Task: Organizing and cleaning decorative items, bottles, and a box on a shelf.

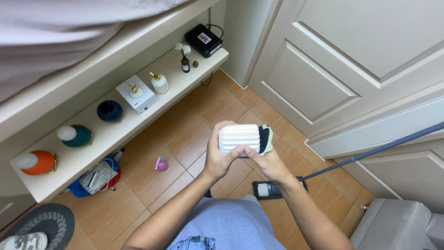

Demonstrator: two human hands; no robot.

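Both hands grip one thing between them: a white ribbed pad, held chest-high above the tiled floor, with darker cloth layers showing at its right edge, one navy and one pale green. The left hand wraps the pad's left end with the thumb over the lower front, and the right hand comes up from below, its fingertips pressed on the lower edge where the white part meets the cloths. Whether the cloths are fastened to the pad or only stacked behind it cannot be told from this view. To handle the bundle well, the left hand looks best kept as the steady clamp while the right does the fine work at the edge, since a loose layer could slide out on that open right side. Directly beneath the hands lies a flat mop head on the floor, its grey pole running up to the right across a white panelled door. A small pink and blue item sits on the tiles to the left. Along the wall a low white shelf carries an orange lamp, a teal lamp, a navy pot, a white box, a ribbed white bottle, a small vase and a black device. The pole leans close to the right forearm and could be knocked by a wide elbow.
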